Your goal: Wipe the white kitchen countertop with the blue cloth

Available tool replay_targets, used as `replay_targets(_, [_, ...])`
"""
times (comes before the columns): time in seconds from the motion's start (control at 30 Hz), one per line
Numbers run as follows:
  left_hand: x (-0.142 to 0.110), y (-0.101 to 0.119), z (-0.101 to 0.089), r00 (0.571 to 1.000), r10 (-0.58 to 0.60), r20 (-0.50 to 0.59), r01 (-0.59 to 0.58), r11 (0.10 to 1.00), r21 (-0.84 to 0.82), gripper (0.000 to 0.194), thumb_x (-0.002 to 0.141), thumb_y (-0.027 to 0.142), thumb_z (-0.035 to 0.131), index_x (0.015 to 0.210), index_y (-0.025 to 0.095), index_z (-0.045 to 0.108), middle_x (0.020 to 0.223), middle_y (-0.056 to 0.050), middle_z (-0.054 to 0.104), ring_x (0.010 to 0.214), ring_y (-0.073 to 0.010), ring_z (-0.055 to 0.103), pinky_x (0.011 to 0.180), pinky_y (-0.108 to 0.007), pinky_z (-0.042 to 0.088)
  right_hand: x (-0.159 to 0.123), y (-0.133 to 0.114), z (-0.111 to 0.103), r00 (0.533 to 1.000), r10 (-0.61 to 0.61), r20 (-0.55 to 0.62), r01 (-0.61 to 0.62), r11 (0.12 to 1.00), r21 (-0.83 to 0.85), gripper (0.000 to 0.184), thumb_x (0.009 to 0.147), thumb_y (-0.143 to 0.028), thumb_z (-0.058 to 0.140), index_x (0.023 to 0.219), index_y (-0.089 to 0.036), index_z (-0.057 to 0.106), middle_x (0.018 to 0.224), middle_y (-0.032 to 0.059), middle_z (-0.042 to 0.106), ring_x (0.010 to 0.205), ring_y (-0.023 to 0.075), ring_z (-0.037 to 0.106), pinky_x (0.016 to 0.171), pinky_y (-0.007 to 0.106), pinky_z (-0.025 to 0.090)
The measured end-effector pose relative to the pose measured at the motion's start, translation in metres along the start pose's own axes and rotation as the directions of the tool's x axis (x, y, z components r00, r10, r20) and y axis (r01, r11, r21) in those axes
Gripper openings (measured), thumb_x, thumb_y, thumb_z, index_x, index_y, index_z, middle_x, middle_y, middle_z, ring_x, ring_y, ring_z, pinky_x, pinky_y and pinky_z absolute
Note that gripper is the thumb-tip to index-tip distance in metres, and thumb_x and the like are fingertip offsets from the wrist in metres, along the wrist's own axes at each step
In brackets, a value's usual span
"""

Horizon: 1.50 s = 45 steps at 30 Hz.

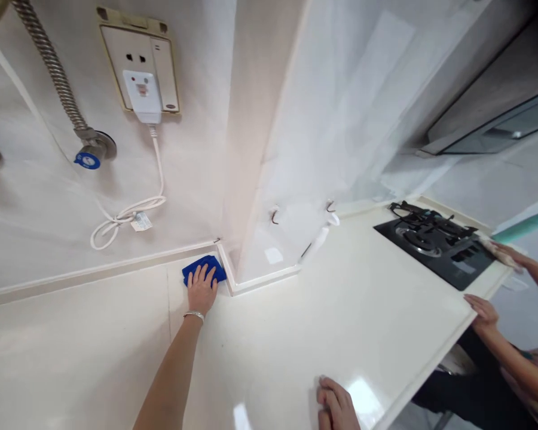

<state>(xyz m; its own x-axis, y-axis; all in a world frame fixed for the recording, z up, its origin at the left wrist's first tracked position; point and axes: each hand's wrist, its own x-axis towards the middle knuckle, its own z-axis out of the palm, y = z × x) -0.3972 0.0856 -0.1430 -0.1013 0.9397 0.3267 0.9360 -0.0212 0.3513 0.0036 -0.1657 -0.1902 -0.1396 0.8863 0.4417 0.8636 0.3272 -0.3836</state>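
Note:
My left hand [201, 291] reaches to the far corner of the cream countertop [296, 334]. Its fingers lie spread flat on a small blue cloth [205, 264], pressing it against the counter where the raised back edge meets the wall corner. A thin bracelet sits on that wrist. My right hand [336, 407] rests on the countertop near its front edge at the bottom of the view. Its fingers lie loosely on the surface with nothing in them, and it is partly cut off by the frame.
Another person stands at the right. One of their hands [482, 310] rests on the counter edge, the other [504, 254] holds a cloth by the black gas hob [434, 245]. A wall socket with plug and coiled cord [141, 89], a metal hose [54, 71] and a range hood [497, 113] surround the counter.

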Motion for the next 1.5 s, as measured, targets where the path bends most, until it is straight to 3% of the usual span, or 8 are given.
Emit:
replay_targets(0.3, [-0.142,0.057,-0.036,0.987,0.117,0.114,-0.13,0.984,0.121,0.045,0.098,0.029,0.041,0.141,0.025,0.053,0.155,-0.008,0.046,0.146,-0.0288,0.037,0.121,-0.059,0.029,0.008,-0.02,-0.009,0.997,0.072,0.037,-0.077,0.987,0.141,0.028,0.078,-0.002,0.04,0.095,-0.022,0.05,0.115,0.0078,0.053,0.109,0.0241,0.051,0.094,0.046,0.048])
replay_targets(0.5, [-0.227,0.138,-0.038,0.934,0.313,0.173,-0.332,0.938,0.099,0.053,0.095,0.02,0.044,0.147,0.028,0.045,0.157,-0.007,0.043,0.148,-0.028,0.035,0.117,-0.06,0.036,0.012,-0.024,-0.016,0.993,0.108,0.036,-0.114,0.963,0.243,0.03,0.073,0.001,0.043,0.091,-0.021,0.052,0.116,0.0086,0.053,0.107,0.0253,0.048,0.095,0.048,0.047])
replay_targets(0.7, [-0.275,0.216,-0.022,0.884,0.435,0.171,-0.441,0.897,0.0,0.058,0.093,0.024,0.049,0.15,0.031,0.04,0.159,-0.004,0.04,0.147,-0.0282,0.035,0.116,-0.058,0.038,0.013,-0.018,-0.019,0.994,0.108,-0.017,-0.094,0.92,0.381,0.043,0.07,0.001,0.04,0.104,-0.02,0.055,0.119,0.0103,0.057,0.112,0.0264,0.051,0.099,0.05,0.049])
replay_targets(0.83, [-0.285,0.237,-0.015,0.858,0.479,0.184,-0.486,0.874,-0.01,0.06,0.093,0.027,0.049,0.152,0.03,0.037,0.16,-0.004,0.038,0.147,-0.0295,0.035,0.115,-0.058,0.038,0.002,0.002,-0.032,0.994,0.101,-0.045,-0.073,0.906,0.418,0.045,0.068,0.001,0.038,0.103,-0.022,0.054,0.117,0.0081,0.059,0.113,0.0223,0.056,0.099,0.043,0.053])
replay_targets(0.97, [-0.282,0.257,-0.008,0.781,0.571,0.254,-0.571,0.817,-0.082,0.063,0.093,0.028,0.051,0.153,0.032,0.033,0.162,-0.003,0.034,0.148,-0.0302,0.033,0.116,-0.058,0.037,-0.013,0.023,-0.057,0.978,0.194,-0.077,-0.146,0.899,0.412,0.042,0.074,-0.001,0.038,0.106,-0.022,0.053,0.121,0.0096,0.058,0.113,0.0223,0.058,0.096,0.044,0.055])
replay_targets(1.2, [-0.261,0.319,0.034,0.668,0.694,0.269,-0.645,0.72,-0.256,0.064,0.093,0.029,0.052,0.154,0.032,0.032,0.164,-0.003,0.029,0.151,-0.0305,0.027,0.12,-0.061,0.032,-0.032,0.051,-0.092,0.92,0.343,-0.187,-0.271,0.905,0.328,0.044,0.076,-0.002,0.04,0.111,-0.023,0.055,0.124,0.0097,0.059,0.118,0.0228,0.057,0.1,0.045,0.053])
replay_targets(1.37, [-0.243,0.359,0.062,0.634,0.728,0.259,-0.637,0.683,-0.358,0.053,0.095,0.044,0.05,0.146,0.035,0.045,0.162,-0.002,0.035,0.151,-0.0293,0.028,0.121,-0.06,0.031,-0.051,0.068,-0.099,0.898,0.38,-0.223,-0.332,0.916,0.227,0.042,0.077,-0.004,0.042,0.111,-0.024,0.057,0.13,0.0101,0.056,0.123,0.0254,0.054,0.1,0.049,0.052])
replay_targets(1.5, [-0.235,0.367,0.066,0.632,0.729,0.263,-0.629,0.68,-0.376,0.051,0.094,0.045,0.052,0.144,0.035,0.047,0.161,-0.002,0.038,0.15,-0.0275,0.031,0.122,-0.058,0.031,-0.045,0.081,-0.102,0.895,0.371,-0.25,-0.328,0.924,0.196,0.04,0.08,-0.006,0.041,0.114,-0.023,0.055,0.13,0.0111,0.055,0.122,0.0253,0.054,0.1,0.049,0.051])
